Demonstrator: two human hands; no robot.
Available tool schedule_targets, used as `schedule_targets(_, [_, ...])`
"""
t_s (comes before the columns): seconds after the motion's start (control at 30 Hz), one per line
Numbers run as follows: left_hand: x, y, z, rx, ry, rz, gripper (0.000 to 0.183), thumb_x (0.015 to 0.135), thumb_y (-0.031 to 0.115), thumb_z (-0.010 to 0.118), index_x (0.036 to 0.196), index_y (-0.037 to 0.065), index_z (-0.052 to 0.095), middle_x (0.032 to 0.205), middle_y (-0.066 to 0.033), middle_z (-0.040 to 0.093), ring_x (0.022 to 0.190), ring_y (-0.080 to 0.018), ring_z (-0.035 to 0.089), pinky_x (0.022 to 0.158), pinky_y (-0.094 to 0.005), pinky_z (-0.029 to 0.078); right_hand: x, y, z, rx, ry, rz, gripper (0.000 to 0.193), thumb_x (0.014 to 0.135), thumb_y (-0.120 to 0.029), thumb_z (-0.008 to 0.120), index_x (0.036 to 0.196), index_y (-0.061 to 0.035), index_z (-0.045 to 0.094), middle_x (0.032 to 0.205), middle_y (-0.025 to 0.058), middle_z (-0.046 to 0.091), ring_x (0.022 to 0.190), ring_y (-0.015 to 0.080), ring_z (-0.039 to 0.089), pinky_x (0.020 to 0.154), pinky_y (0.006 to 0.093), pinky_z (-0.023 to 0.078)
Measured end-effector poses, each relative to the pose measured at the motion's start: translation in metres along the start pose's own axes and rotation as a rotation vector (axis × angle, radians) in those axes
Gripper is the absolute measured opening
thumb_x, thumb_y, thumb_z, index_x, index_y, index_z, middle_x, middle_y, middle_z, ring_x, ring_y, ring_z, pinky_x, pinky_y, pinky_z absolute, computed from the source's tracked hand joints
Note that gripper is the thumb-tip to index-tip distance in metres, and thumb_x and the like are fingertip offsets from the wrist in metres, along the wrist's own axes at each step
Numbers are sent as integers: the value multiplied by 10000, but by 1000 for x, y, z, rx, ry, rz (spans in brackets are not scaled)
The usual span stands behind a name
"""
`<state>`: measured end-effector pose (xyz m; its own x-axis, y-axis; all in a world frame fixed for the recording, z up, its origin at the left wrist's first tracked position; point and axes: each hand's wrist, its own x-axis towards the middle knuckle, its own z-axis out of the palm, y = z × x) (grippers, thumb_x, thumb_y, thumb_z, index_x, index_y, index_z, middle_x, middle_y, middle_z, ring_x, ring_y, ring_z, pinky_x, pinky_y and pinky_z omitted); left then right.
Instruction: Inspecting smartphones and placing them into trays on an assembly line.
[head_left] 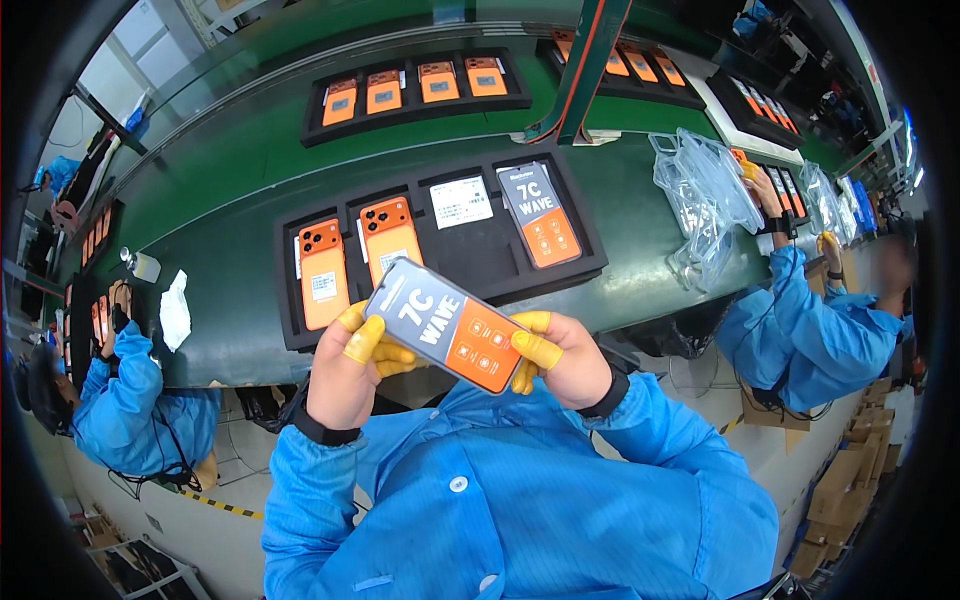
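A smartphone (447,326) with a grey and orange printed film on its screen is held tilted in front of me. My left hand (352,358), in yellow finger cots, grips its left end. At the opposite end my right hand (560,358) pinches it between thumb and fingers, also in finger cots. Behind it lies a black foam tray (470,275). Two orange phones (323,275) rest back side up in its left slots. A white label (460,201) lies in the third slot, and a film-covered phone (540,215) fills the right one.
Clear plastic phone cases (700,195) are heaped right of the tray. Another tray of orange phones (415,90) sits farther back, left of a green post (585,70). White crumpled paper (175,312) and a small bottle (140,264) are at left. Co-workers in blue sit on both sides.
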<state>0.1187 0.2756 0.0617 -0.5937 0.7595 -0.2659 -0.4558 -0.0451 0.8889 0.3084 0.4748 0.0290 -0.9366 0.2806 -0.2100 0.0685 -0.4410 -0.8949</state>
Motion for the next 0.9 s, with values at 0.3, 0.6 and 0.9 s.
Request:
schedule_targets(0.3, [25, -23, 22, 221, -74, -16, 388, 1031, 243, 521, 1366, 55, 463, 1226, -148, 617, 1016, -222, 649, 871, -351, 539, 44, -17, 14, 206, 327, -31, 235, 1019, -239, 553, 1124, -30, 572, 888, 85, 672, 705, 165, 665, 598, 283, 531])
schedule_targets(0.6, [29, -26, 24, 418, -156, 25, 445, 971, 17, 561, 1394, -6, 427, 1325, -133, 560, 1137, -198, 597, 973, -306, 484, 71, -26, 18, 36, 286, 110, 457, 1001, -184, 554, 1391, 1, 405, 1074, 114, 621, 762, 214, 688, 636, 311, 559])
schedule_targets(0.9, [33, -20, 24, 541, -147, 21, 469, 944, 0, 586, 1392, -14, 446, 1308, -114, 568, 1105, -168, 596, 946, -295, 488, 50, -21, 6, -843, 272, -161, 736, 888, -260, 705, 1427, 112, 370, 1208, 251, 596, 843, 237, 660, 759, 340, 540])
